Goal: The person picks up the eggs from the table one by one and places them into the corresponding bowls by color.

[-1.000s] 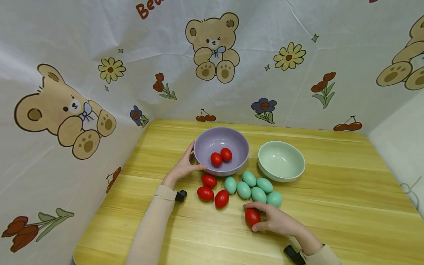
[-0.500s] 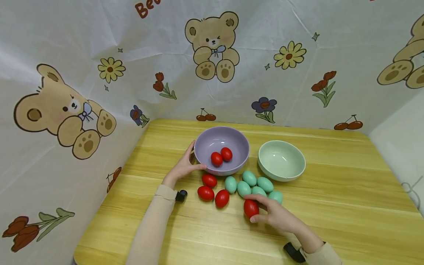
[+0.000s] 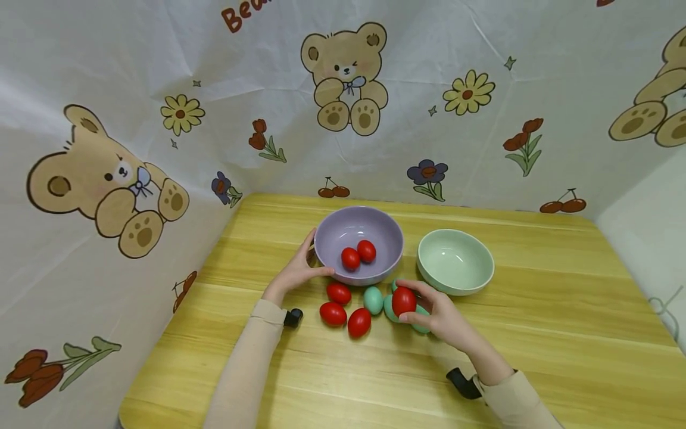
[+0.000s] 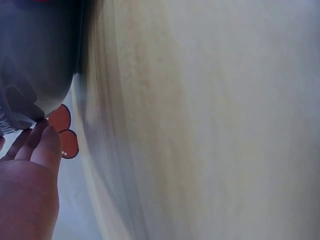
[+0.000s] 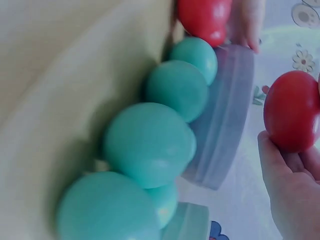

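Note:
In the head view my right hand [image 3: 443, 314] holds a red egg [image 3: 404, 302] between thumb and fingers, over a group of mint-green eggs [image 3: 373, 301]. The right wrist view shows this red egg [image 5: 291, 111] raised beside the green eggs [image 5: 149, 142]. My left hand [image 3: 293, 273] holds the left side of a purple bowl [image 3: 386, 271], thumb by the front rim and fingers along the outer wall. Two red eggs [image 3: 351, 258] lie in that bowl. In front of it, more red eggs [image 3: 333, 314] rest on the wooden table [image 3: 546, 333].
A light green bowl [image 3: 466, 280] with nothing in it stands right of the purple one. Behind the table hangs a white cloth [image 3: 375, 161] printed with bears and flowers. Black wrist cameras [image 3: 463, 383] are strapped at both cuffs.
My right hand has carried the red egg away from the front, up and slightly left, over the green eggs. The left hand and both bowls have stayed put.

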The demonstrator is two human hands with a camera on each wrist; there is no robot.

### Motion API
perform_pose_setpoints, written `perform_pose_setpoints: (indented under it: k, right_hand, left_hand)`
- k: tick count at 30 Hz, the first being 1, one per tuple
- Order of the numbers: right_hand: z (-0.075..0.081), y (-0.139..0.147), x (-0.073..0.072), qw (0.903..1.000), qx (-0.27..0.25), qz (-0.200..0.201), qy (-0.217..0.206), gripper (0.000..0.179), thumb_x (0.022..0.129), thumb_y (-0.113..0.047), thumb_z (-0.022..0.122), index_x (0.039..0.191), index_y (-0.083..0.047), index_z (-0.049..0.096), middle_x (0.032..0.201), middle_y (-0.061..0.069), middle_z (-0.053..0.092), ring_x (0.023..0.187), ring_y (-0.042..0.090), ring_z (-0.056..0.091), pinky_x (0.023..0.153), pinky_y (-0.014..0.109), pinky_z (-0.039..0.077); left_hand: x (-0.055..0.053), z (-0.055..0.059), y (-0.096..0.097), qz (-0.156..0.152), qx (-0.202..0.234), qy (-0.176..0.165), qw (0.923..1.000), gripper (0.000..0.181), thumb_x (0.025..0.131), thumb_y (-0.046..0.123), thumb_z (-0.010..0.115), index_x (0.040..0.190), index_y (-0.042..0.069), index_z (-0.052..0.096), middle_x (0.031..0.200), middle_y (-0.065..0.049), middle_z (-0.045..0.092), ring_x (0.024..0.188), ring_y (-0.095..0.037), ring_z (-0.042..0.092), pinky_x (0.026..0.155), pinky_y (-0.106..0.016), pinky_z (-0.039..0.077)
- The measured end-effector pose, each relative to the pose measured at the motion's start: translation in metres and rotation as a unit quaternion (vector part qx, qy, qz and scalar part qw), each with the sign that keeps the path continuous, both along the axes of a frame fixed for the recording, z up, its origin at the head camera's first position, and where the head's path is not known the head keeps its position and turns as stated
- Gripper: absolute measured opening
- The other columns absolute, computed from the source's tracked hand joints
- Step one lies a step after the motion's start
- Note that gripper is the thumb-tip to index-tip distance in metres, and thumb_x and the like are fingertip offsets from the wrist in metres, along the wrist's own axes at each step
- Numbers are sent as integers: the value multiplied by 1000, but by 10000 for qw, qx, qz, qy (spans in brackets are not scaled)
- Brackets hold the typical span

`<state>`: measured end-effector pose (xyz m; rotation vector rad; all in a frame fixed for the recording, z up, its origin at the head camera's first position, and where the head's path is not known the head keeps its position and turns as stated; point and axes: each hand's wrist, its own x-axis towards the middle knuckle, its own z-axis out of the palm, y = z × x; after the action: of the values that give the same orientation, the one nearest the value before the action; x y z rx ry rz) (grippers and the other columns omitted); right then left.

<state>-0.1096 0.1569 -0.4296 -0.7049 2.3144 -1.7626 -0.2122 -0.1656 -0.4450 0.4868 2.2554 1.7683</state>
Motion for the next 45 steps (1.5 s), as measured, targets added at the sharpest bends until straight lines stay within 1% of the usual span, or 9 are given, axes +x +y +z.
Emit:
perform_pose_setpoints:
  k: [7, 15, 19, 23, 30, 33, 36, 41, 45]
  right_hand:
    - [14, -7, -16, 9993, -240, -278, -7, 62, 78, -11, 74, 133, 0, 46, 132, 17, 47, 120, 28, 46, 97, 22, 37]
    - [24, -17, -41, 9986, -258, -459, -72, 65, 80, -11, 73, 136, -1, 42, 137, 16, 43, 123, 26, 43, 99, 27, 36]
    - [26, -24, -55, 9978, -336, -459, -337, 64, 81, -11, 72, 137, -2, 42, 137, 19, 41, 122, 29, 44, 97, 29, 38]
    - [28, -33, -66, 9957, -354, -499, -696, 64, 82, -13, 72, 138, -5, 42, 136, 17, 42, 121, 30, 45, 94, 32, 42]
    - [29, -48, -87, 9923, -338, -676, -977, 63, 83, -13, 71, 138, -4, 42, 132, 15, 46, 119, 29, 45, 98, 38, 39]
    - [29, -53, -96, 9912, -190, -726, -1093, 63, 83, -13, 70, 138, -3, 42, 130, 15, 48, 117, 30, 46, 97, 39, 40]
    - [29, -56, -102, 9915, 59, -658, -1122, 62, 82, -13, 71, 136, -2, 43, 128, 16, 49, 115, 30, 47, 96, 38, 42]
    - [26, -60, -111, 9928, 489, -244, -1064, 61, 81, -14, 71, 134, 1, 45, 125, 18, 51, 112, 32, 49, 93, 38, 44]
    - [22, -63, -118, 9894, 673, 104, -1286, 60, 81, -13, 71, 133, 3, 45, 123, 18, 52, 109, 32, 49, 93, 38, 43]
  left_hand:
    - [0, 0, 0, -13, 40, 95, 9999, 106, 76, 8, 77, 148, 4, -1, 152, -17, 4, 132, -42, 21, 108, -45, 18]
    - [1, 1, 0, -10, -10, 57, 10000, 105, 77, 8, 76, 148, 6, 0, 152, -16, 4, 133, -40, 21, 109, -42, 18]
    - [1, 1, 0, -18, -22, 79, 10000, 105, 76, 9, 76, 148, 5, 0, 152, -18, 5, 133, -40, 21, 109, -42, 18]
    - [1, 0, -1, -10, -80, 51, 10000, 106, 76, 11, 77, 148, 6, 0, 152, -17, 6, 133, -39, 22, 108, -39, 19]
    - [0, -1, -1, -19, -54, 54, 10000, 106, 76, 12, 77, 149, 6, 0, 152, -17, 6, 133, -39, 22, 108, -42, 20]
    - [1, 0, -1, -36, 24, 90, 10000, 106, 76, 9, 77, 148, 5, 0, 152, -17, 6, 133, -40, 22, 108, -43, 18]
    - [1, 1, 0, -76, 110, 141, 9998, 105, 76, 6, 76, 148, 2, 0, 152, -19, 5, 132, -42, 21, 109, -45, 16]
    - [2, 2, 0, -56, 31, 183, 9998, 105, 76, 6, 76, 147, 1, 0, 152, -20, 5, 132, -42, 22, 109, -45, 16]
    - [2, 2, -1, -27, -49, 175, 9998, 106, 76, 8, 77, 148, 2, 0, 152, -18, 4, 132, -41, 22, 109, -44, 17]
